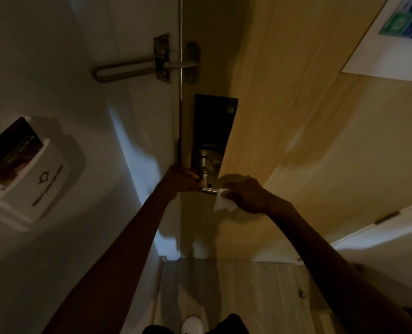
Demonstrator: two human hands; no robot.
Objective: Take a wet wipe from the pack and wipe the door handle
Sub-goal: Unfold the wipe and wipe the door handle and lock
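A metal lever door handle (209, 189) sticks out below a black electronic lock plate (212, 126) on the wooden door (296, 131). My left hand (182, 178) grips the handle at its pivot end. My right hand (247, 195) pinches a white wet wipe (223, 204) and presses it against the lever's free end; the rest of the wipe hangs below. The pack of wipes is not in view.
A metal swing-bar door guard (132, 66) bridges the frame and door above the lock. A white key-card holder (33, 179) with a dark card in it is on the wall at left. Wooden floor (236, 290) and a white shoe (191, 323) lie below.
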